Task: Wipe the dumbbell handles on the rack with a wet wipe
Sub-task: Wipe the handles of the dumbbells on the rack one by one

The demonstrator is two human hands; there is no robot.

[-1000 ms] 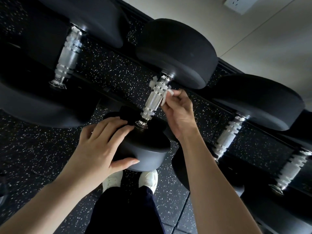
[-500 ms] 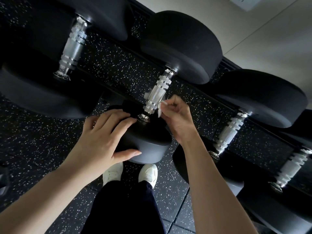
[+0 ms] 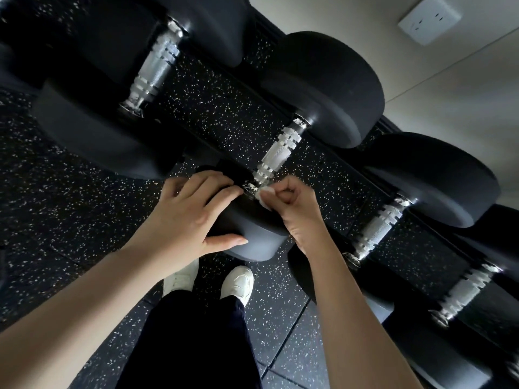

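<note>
One wipe (image 3: 264, 199), right hand (image 3: 293, 210), at handle end (image 3: 259, 176)

We see our arms bare, the left forearm (image 3: 84, 301) and right forearm (image 3: 359, 318) uncovered right to the frame's edge. Our left hand (image 3: 191, 217) shows a longish, rounded thumbnail; our right hand (image 3: 295, 209) wears nothing we can make out. Below hang loose dark navy cloth trousers (image 3: 191, 341) over a white rounded-toe left shoe (image 3: 179, 276) and its matching white right shoe (image 3: 238, 282).

Head view, steeply down, near dumbbell (image 3: 276, 154)
</note>
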